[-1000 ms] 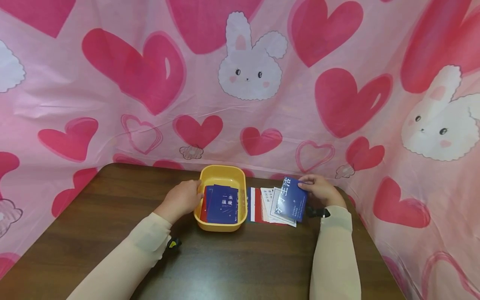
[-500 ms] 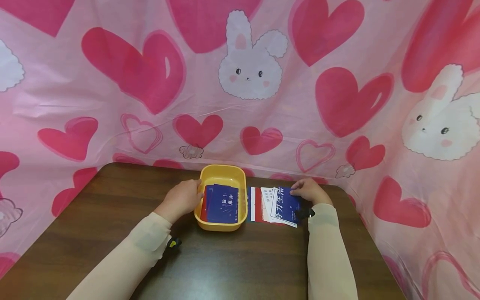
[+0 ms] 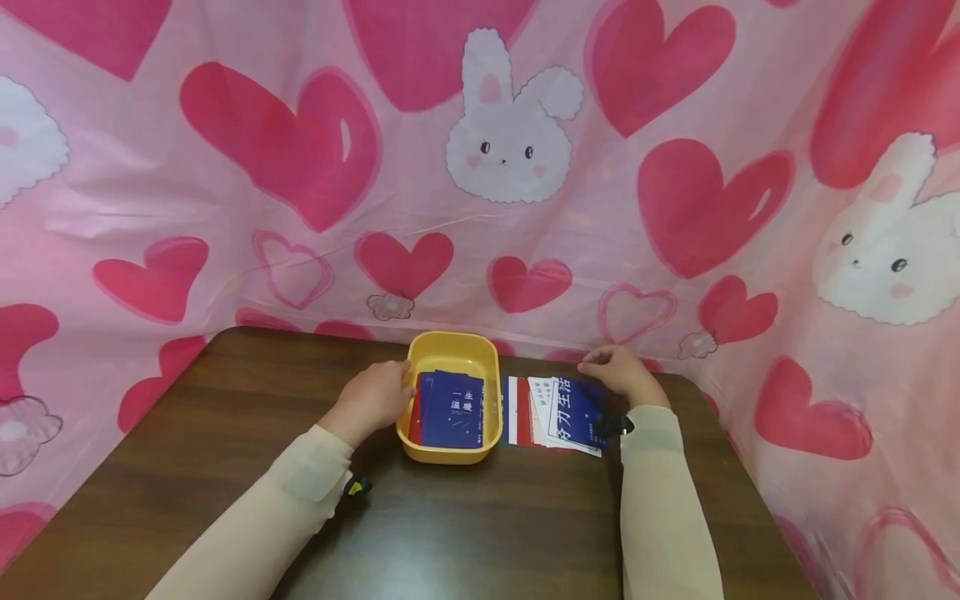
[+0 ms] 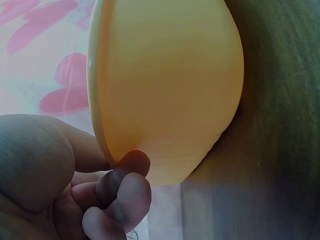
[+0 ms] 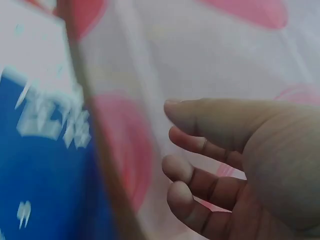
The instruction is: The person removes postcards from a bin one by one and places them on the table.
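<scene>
My left hand (image 3: 372, 402) grips the left rim of a yellow plastic tub (image 3: 450, 456). In the left wrist view its thumb and curled fingers (image 4: 131, 197) meet at the rim. Blue cards with white characters (image 3: 453, 421) lie in the tub, over a red one (image 3: 415, 423). To the tub's right, overlapping cards lie fanned on the table, topped at the right by a blue card (image 3: 581, 412). My right hand (image 3: 622, 372) hovers just beyond that card's far edge. In the right wrist view its fingers are loosely bent, holding nothing, apart from the blue card (image 5: 45, 175).
The dark wooden table (image 3: 465, 525) ends at the back against a pink cloth (image 3: 420, 200) printed with hearts and rabbits. White cards (image 3: 542, 408) and a red-and-white one (image 3: 522, 412) show between the tub and the right-hand blue card.
My right hand has moved left, laid the blue card on the fanned cards and let go of it. The left hand still holds the tub's rim. The head view has shifted slightly.
</scene>
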The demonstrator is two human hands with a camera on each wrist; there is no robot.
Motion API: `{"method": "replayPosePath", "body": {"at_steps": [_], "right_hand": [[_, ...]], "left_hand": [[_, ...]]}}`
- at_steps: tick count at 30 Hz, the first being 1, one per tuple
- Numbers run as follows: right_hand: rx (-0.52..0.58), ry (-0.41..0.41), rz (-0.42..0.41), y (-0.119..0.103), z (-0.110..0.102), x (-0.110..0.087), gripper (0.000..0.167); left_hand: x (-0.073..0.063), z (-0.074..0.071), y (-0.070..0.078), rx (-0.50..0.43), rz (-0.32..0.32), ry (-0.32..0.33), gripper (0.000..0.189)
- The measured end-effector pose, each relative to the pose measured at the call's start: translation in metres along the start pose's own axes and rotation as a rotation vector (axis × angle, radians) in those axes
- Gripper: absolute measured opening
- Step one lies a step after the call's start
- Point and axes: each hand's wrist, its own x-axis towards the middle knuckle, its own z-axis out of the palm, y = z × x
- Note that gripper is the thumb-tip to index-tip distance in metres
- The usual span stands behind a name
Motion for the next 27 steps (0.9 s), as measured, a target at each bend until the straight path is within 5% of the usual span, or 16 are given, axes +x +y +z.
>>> {"method": "replayPosePath", "body": {"at_steps": [7,12,23,27], "right_hand": [[0.053,-0.021,-0.071,-0.046,-0.014,-0.012,0.038],[0.058,-0.032,-0.221,-0.083,-0.011,-0.015,0.035],[-0.044,-0.303,-0.349,-0.19,0.028,-0.003,0.028],[-0.088,-0.391,-0.332,-0.213,0.049,0.002,0.026]], "left_hand": [[0.001,0.002,-0.002,-0.022,-0.017,-0.006,0.069],[0.0,0.001,-0.003,-0.014,-0.016,-0.003,0.068],[0.001,0.001,-0.005,0.003,0.011,0.003,0.068],[0.003,0.003,-0.004,0.002,0.023,-0.003,0.068]]}}
